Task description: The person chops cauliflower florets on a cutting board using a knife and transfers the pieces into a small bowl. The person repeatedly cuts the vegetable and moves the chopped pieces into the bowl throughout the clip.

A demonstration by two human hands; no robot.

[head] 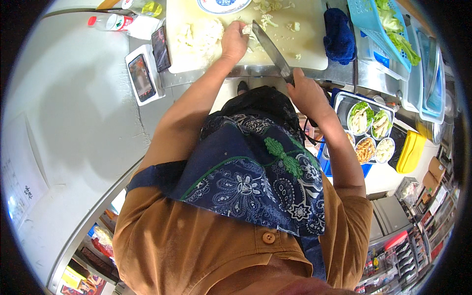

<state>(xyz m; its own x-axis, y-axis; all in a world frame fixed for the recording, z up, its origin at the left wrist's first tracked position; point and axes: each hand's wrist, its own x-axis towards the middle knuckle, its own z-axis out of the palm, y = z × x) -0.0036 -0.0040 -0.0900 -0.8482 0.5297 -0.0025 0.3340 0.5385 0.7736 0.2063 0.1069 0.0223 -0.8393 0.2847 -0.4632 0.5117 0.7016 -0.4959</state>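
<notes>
On a pale cutting board point(295, 55), my left hand point(235, 42) holds a piece of cauliflower point(250, 31) between thumb and fingers. The handle of a long kitchen knife point(271, 49) is in my right hand point(308, 92), past the board's near edge. Its blade slants up and left, with the tip close beside the held cauliflower; I cannot tell whether they touch. To the left of my left hand lies a pile of cut cauliflower point(202, 37). Loose florets point(268, 20) and crumbs are scattered right of the blade. A patterned bowl point(224, 4) stands at the board's far edge.
Left of the board are a phone point(161, 49), a white phone box point(144, 75) and a plastic bottle point(110, 23). To the right lie a dark blue cloth point(338, 37) and a blue basket point(383, 33) with lettuce. Lower right, a tray point(341, 107) carries several filled bowls.
</notes>
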